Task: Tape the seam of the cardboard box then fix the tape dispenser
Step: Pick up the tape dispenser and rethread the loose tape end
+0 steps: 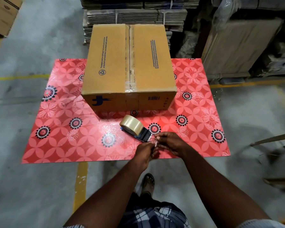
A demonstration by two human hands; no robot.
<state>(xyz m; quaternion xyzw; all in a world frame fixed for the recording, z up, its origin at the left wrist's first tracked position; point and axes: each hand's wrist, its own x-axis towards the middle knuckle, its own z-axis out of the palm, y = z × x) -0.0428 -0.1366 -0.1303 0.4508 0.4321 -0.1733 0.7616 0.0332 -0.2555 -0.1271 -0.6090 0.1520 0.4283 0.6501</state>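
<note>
A closed brown cardboard box [128, 69] stands on a red flowered table [59, 129], with clear tape running along its middle seam and down the near side. In front of it lies a blue tape dispenser [139, 131] holding a roll of clear tape [131, 125]. Just at the dispenser's near end, my left hand [145, 155] and my right hand [170, 143] meet, both pinching the loose clear end of the tape [154, 142] between their fingertips.
Stacks of flattened cartons [133, 15] rise behind the box. Wrapped bundles [240, 45] stand at the right, another carton [3, 14] at the far left. A chair frame [275, 145] is at the right edge. Yellow lines mark the concrete floor.
</note>
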